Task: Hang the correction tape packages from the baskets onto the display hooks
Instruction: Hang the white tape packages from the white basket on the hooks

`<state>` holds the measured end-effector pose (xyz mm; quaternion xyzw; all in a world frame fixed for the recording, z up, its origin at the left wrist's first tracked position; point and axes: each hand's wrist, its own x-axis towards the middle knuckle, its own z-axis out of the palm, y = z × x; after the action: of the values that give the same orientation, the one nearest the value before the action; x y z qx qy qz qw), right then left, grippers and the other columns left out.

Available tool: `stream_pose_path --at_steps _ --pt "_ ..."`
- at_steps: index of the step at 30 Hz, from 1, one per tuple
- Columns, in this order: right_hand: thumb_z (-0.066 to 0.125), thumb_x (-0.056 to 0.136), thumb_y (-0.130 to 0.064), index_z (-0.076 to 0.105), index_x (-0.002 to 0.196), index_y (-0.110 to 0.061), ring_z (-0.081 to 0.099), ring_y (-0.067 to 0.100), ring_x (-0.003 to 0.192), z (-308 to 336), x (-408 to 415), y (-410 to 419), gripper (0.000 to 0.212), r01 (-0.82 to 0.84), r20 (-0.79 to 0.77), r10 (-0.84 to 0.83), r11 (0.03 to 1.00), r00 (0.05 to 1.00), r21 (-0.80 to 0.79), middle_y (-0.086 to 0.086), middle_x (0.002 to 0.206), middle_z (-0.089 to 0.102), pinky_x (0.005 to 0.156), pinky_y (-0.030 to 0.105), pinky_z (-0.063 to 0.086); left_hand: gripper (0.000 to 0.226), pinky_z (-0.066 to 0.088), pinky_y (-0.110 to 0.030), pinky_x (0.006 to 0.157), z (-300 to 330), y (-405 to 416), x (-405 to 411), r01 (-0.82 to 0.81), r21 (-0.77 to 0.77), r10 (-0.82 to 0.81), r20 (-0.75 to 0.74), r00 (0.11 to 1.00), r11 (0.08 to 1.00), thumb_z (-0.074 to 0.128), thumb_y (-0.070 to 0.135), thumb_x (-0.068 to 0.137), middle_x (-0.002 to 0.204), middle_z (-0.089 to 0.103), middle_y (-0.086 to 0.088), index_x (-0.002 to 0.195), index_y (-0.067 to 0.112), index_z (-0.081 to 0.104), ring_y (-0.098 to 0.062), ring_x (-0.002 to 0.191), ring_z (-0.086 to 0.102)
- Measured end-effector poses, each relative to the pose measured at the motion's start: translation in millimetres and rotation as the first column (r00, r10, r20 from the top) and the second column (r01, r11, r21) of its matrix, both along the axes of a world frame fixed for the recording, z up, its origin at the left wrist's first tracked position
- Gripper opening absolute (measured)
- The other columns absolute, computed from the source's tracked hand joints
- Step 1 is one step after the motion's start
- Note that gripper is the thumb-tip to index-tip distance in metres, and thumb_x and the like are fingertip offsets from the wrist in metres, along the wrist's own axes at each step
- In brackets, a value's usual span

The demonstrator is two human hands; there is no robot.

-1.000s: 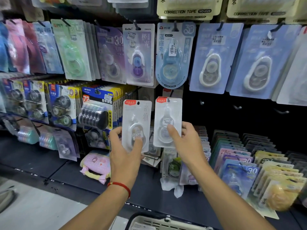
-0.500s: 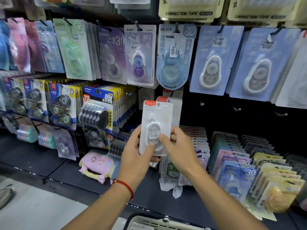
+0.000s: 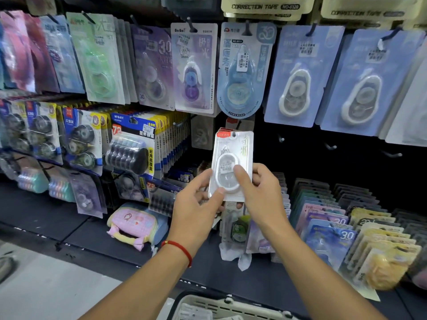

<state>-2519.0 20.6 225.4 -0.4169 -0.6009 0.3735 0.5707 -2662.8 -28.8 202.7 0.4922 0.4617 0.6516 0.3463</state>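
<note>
Both hands hold a small stack of white correction tape packages [image 3: 233,158] with red top labels, upright in front of the display wall. My left hand [image 3: 196,204] pinches the stack's lower left corner, thumb on the front. My right hand [image 3: 258,192] grips the right side, thumb pressed on the blister. Just above and behind the stack, another package of the same kind hangs on a hook [image 3: 238,124]. Bare hooks [image 3: 330,146] stick out of the dark panel to the right. A white basket [image 3: 221,306] shows at the bottom edge.
Rows of hanging correction tape packs [image 3: 194,68] fill the wall above. Blue and yellow multi-packs [image 3: 134,144] hang at left. Stacked packs [image 3: 346,234] lie in rows on the shelf at right. A pink pouch [image 3: 134,224] lies on the shelf at left.
The two packages held apart, one in each hand, have been brought together into one stack. Both hands shifted right and now hold it jointly below the hook.
</note>
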Motion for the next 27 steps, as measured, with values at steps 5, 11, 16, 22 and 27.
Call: stream_pose_path --at_steps 5,11,16,22,27 --pt "0.062 0.101 -0.047 0.044 0.149 -0.023 0.054 0.009 0.124 -17 0 -3 0.056 0.218 0.354 -0.267 0.96 0.896 0.174 -0.006 0.143 0.051 0.099 0.031 0.048 0.051 0.059 -0.031 0.095 -9 10 -4 0.004 -0.055 -0.012 -0.144 0.99 0.998 0.068 0.019 0.101 0.131 0.069 0.02 0.147 0.036 0.057 -0.01 0.109 0.072" --pt "0.054 0.107 -0.025 0.044 0.158 -0.022 0.022 0.026 0.159 -44 -3 -1 0.053 -0.056 0.738 -0.406 0.857 0.539 0.512 0.004 0.174 0.02 0.123 0.047 0.031 0.062 0.045 -0.022 0.112 -21 24 -8 0.024 -0.115 -0.064 -0.361 0.93 0.993 0.065 0.015 0.1 0.152 0.053 0.017 0.153 0.041 0.047 0.001 0.136 0.05" --pt "0.05 0.107 -0.025 0.039 0.16 -0.026 0.011 0.028 0.163 -39 -4 31 0.054 -0.052 0.805 -0.484 0.846 0.342 0.531 0.001 0.177 0.009 0.124 0.053 0.027 0.075 0.037 -0.041 0.124 -32 35 -16 0.045 -0.183 -0.114 -0.391 0.913 0.982 0.061 0.002 0.098 0.163 0.041 0.013 0.16 0.038 0.037 -0.009 0.152 0.037" --pt "0.05 0.103 -0.027 0.033 0.16 -0.024 0.024 0.034 0.155 -20 -11 76 0.06 0.032 0.87 -0.478 0.878 0.116 0.478 0.002 0.173 0.019 0.116 0.054 0.035 0.074 0.033 -0.021 0.108 -46 42 -28 0.013 -0.258 -0.144 -0.497 0.856 0.966 0.062 0.002 0.097 0.167 0.036 0.004 0.16 0.031 0.038 -0.018 0.149 0.04" --pt "0.058 0.092 -0.019 0.037 0.157 -0.03 0.037 0.037 0.142 -7 -22 88 0.068 0.024 0.88 -0.468 0.884 0.088 0.467 0.007 0.167 0.028 0.107 0.053 0.042 0.071 0.039 -0.034 0.118 -53 46 -37 0.013 -0.328 -0.211 -0.576 0.79 0.945 0.064 0.008 0.096 0.163 0.043 -0.001 0.16 0.028 0.04 -0.023 0.148 0.043"
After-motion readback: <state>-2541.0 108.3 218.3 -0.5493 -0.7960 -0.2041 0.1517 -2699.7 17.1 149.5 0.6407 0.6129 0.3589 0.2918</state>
